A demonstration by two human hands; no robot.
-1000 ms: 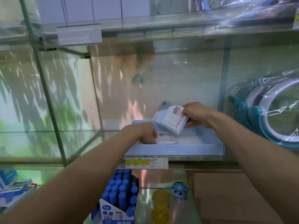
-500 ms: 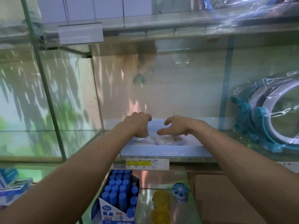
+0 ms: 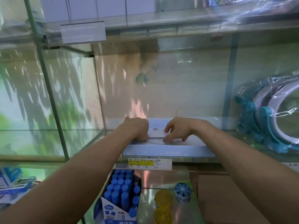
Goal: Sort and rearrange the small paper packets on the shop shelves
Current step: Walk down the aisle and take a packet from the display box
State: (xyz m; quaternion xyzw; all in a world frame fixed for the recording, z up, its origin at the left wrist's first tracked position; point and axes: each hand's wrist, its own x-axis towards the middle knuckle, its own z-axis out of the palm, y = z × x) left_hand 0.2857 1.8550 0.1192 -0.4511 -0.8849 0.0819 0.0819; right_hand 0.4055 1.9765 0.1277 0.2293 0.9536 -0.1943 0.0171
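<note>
Packets (image 3: 157, 133) back in tray (image 3: 168, 153) — right hand (image 3: 179, 128) spread over them, left hand (image 3: 137, 128) grip unclear

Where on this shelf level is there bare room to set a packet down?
Bare glass shelf lies left of the metal post; a narrower strip runs between post and blue tray. A slim gap separates tray from wrapped teal ring. The tray is crowded: left hand and right hand cover the packets.
</note>
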